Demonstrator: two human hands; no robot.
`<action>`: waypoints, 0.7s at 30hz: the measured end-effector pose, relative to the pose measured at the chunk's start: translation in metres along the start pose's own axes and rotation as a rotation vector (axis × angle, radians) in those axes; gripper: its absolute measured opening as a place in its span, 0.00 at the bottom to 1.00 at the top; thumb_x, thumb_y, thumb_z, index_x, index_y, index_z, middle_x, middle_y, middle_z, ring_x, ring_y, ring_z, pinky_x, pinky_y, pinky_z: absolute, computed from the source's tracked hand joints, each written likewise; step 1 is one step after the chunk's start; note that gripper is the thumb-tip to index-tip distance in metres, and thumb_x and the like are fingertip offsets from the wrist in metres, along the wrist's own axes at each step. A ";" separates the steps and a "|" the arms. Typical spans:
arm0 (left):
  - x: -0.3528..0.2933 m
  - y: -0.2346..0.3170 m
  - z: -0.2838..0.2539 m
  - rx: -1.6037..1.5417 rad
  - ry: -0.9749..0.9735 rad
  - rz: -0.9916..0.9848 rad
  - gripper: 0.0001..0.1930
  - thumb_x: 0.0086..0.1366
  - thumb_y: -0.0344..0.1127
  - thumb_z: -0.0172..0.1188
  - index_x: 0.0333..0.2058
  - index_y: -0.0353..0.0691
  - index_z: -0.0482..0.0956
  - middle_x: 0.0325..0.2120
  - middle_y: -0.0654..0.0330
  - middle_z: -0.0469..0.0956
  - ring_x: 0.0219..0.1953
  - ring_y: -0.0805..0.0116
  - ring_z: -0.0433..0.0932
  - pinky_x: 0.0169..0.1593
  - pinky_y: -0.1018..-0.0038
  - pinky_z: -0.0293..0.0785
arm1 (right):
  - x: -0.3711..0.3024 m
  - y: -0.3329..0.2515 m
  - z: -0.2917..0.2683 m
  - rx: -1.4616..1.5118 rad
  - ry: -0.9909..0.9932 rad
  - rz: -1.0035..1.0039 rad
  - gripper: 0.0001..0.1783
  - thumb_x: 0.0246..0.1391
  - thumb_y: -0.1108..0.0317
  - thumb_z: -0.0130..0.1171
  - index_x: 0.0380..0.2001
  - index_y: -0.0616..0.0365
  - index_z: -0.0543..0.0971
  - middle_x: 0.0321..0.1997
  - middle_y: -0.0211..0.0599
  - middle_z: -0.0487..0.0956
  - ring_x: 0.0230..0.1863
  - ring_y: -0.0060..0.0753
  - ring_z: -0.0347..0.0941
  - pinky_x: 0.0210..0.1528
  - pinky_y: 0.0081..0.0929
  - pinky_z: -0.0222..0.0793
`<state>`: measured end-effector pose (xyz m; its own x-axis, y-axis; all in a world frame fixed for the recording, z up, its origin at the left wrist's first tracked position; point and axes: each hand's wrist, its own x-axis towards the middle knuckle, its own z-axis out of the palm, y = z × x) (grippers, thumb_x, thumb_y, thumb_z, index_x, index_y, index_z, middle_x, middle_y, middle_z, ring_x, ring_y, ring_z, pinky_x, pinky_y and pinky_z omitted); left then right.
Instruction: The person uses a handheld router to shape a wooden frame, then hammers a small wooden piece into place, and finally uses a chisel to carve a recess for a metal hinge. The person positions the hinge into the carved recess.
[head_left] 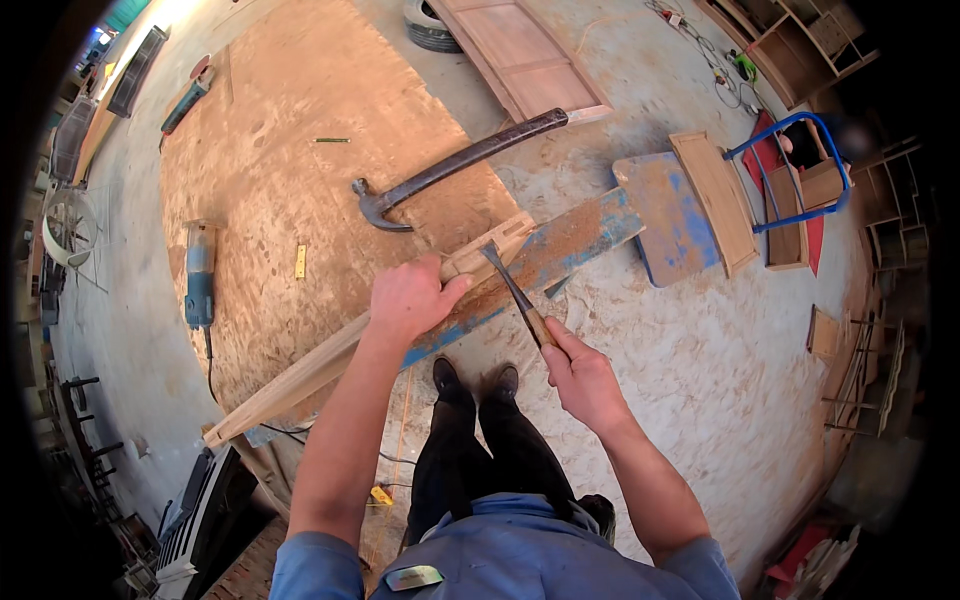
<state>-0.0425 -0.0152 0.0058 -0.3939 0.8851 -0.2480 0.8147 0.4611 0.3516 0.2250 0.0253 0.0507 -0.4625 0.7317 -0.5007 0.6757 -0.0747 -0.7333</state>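
My left hand [405, 298] is closed over a long, pale wooden rail [300, 378], which lies slantwise across the workbench edge. A slot shows near the rail's far end. In my right hand [588, 382] is a chisel [514, 288], gripped by its wooden handle. Its flat blade points up and left, with the tip at or just above the rail's far end; I cannot tell if they touch. Beyond the rail, a claw hammer [470, 154] with a dark handle lies on the bench, its head toward the left.
The plywood bench top [290, 110] carries an angle grinder [188, 98], a blue corded power tool [200, 275], a small yellow piece [301, 261] and a pencil-like stick [333, 140]. A sawdust-covered blue plank [580, 240] runs along its edge. A blue-framed chair [845, 165] and wooden panels [520, 50] stand beyond.
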 end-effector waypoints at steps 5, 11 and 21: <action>-0.002 -0.002 0.000 -0.013 0.001 0.014 0.30 0.65 0.65 0.57 0.32 0.37 0.79 0.24 0.49 0.83 0.33 0.45 0.83 0.40 0.50 0.77 | -0.002 0.012 0.012 -0.078 0.076 -0.099 0.27 0.64 0.64 0.60 0.65 0.56 0.72 0.51 0.55 0.82 0.50 0.58 0.80 0.52 0.40 0.76; 0.000 0.004 -0.012 -0.051 -0.030 -0.052 0.30 0.66 0.62 0.57 0.48 0.39 0.79 0.32 0.47 0.84 0.39 0.46 0.84 0.45 0.52 0.78 | -0.007 0.017 -0.009 0.063 0.401 -0.386 0.30 0.62 0.72 0.61 0.67 0.64 0.68 0.38 0.48 0.83 0.33 0.38 0.81 0.39 0.31 0.77; 0.016 -0.007 -0.010 -0.502 -0.104 -0.121 0.20 0.68 0.53 0.59 0.46 0.45 0.86 0.39 0.50 0.85 0.43 0.51 0.84 0.50 0.63 0.78 | -0.021 0.006 0.011 0.516 0.124 0.013 0.27 0.68 0.70 0.51 0.68 0.61 0.67 0.29 0.29 0.76 0.20 0.14 0.66 0.22 0.18 0.66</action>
<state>-0.0589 -0.0034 0.0078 -0.4069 0.8246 -0.3930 0.4522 0.5557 0.6977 0.2325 0.0026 0.0517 -0.3639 0.8007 -0.4758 0.2961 -0.3849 -0.8742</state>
